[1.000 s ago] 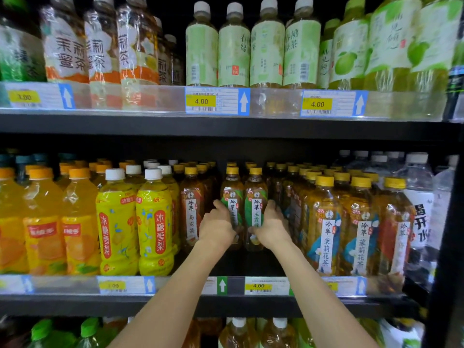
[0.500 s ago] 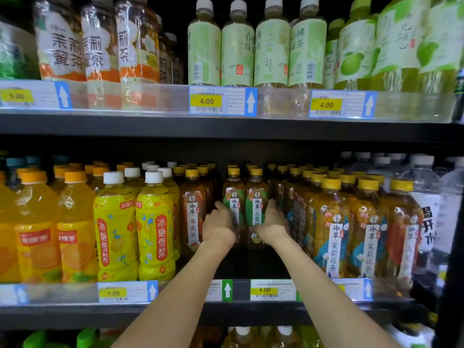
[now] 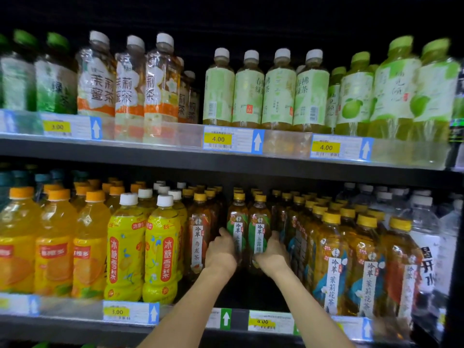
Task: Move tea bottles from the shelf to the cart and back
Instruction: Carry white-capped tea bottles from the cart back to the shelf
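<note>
Head view of a shop shelving unit. The left hand (image 3: 221, 254) wraps around the lower body of the left green-labelled tea bottle (image 3: 237, 223), thumb up along its left side. The right hand (image 3: 272, 257) grips the right green-labelled tea bottle (image 3: 259, 226) in the same way from its right side. The two bottles stand upright, side by side and touching, set back from the front edge of the lower shelf (image 3: 75, 329). Their bases are in shadow, so it cannot be told whether they rest on the shelf.

Just left of the left hand stands a brown oolong tea bottle (image 3: 198, 237), then yellow pear drink bottles (image 3: 160, 247) and orange juice bottles (image 3: 55, 243) further left. To the right of the right hand stand blue-labelled jasmine tea bottles (image 3: 331, 270), nearer the shelf front, with water bottles (image 3: 426, 247) at far right. A yellow 4.00 price tag (image 3: 262, 322) sits on the rail below the forearms.

The upper shelf (image 3: 150, 154) carries pale green tea bottles (image 3: 276, 96) at centre and jasmine honey tea bottles (image 3: 128, 81) to the left.
</note>
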